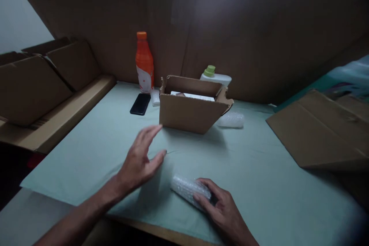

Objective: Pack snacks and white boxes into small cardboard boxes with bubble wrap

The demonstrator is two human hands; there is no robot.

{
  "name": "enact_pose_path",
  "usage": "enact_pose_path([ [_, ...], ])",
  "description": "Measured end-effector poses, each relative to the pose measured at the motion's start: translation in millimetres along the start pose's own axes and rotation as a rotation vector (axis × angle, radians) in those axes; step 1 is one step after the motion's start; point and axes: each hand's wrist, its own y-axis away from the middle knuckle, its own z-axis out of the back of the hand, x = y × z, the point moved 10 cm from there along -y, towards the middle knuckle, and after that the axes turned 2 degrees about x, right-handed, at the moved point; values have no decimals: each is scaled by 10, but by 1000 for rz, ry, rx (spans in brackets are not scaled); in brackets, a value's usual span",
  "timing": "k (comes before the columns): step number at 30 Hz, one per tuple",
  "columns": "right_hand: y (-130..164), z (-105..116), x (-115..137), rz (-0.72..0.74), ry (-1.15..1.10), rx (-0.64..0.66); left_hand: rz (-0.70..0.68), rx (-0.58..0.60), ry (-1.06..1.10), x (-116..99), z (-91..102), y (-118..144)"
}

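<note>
My right hand (pixel 218 203) grips a roll of bubble wrap (pixel 187 189) near the front edge of the table; whether anything is wrapped inside, I cannot tell. Fingers and thumb spread apart, my left hand (pixel 144 157) is raised over the cloth with nothing in it. Just beyond it stands an open cardboard box (pixel 187 112), with something white and flat (pixel 196 96) partly showing inside. Beside the box's right side lies another bubble-wrapped roll (pixel 231 119), partly hidden by a flap.
A black phone (pixel 140 104) lies left of the box, below an orange bottle (pixel 144 63). Behind the box is a white bottle with a green cap (pixel 215 75). Cardboard boxes (pixel 34 88) line the left; another cardboard piece (pixel 323 130) leans at right. A tall cardboard wall (pixel 245 38) closes the back.
</note>
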Motion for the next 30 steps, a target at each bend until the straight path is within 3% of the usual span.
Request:
enact_pose_path([
  [3, -39, 137, 3, 22, 64, 11, -163, -95, -219, -82, 198, -730],
  [6, -84, 394, 98, 37, 106, -31, -93, -32, -263, 123, 97, -1298],
  [8, -112, 676, 194, 45, 129, -94, 2, 6, -217, 262, 10, -1435],
  [11, -145, 1249, 375, 79, 144, -230, -4, -17, -163, 176, -10, -1242],
  [14, -190, 1808, 686, 145, 175, -387, -119, -61, -173, -134, 53, -744],
  [16, -293, 1978, 1016, 203, 222, -424, -150, -121, -180, -289, 132, -393],
  [19, -642, 1748, 1626, 301, 308, -274, -121, -226, -148, -350, 235, -22],
  [23, -1256, 935, 2204, 364, 423, 94, -59, -298, -102, -214, 261, 104],
  [26, -1642, 491, 2319, 330, 555, 259, -54, -319, -71, -114, 258, 61],
  [30, -1863, 279, 2373, 260, 895, 287, 4, -315, -3, 10, 238, 16],
])
